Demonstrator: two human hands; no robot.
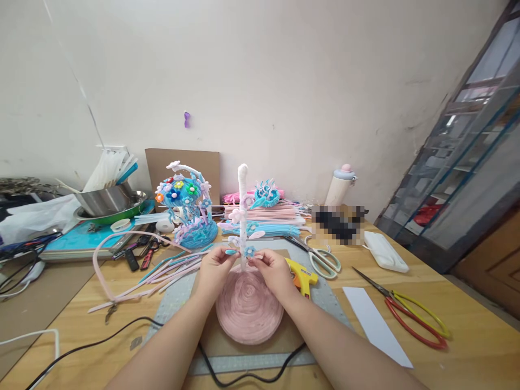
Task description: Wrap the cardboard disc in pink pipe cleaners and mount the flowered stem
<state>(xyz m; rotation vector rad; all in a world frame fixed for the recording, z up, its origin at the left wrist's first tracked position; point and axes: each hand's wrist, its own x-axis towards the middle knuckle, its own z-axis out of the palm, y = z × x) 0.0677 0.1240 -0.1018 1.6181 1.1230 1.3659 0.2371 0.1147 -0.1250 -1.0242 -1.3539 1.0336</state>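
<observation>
A white fuzzy stem (242, 216) rises from a round pink coiled base (249, 309). Pale flowers and petals, one a pink flower (235, 216), sit along the stem. My left hand (217, 268) is closed in a pinch beside the stem's lower part, at a small blue leaf-shaped piece (232, 252). On the stem's other side, my right hand (271, 271) pinches at a small blue flower (249, 251); its fingertips partly hide where they grip. Just behind my right hand lies a yellow glue gun (304, 277).
A finished blue flower ornament (189, 197) stands at the back left. Blue and pink pipe cleaners (264, 214) are stacked behind the stem. White-handled scissors (323, 262), red-and-yellow-handled scissors (414, 319) and a white strip (376, 327) lie right. A black cable (130, 322) crosses the front.
</observation>
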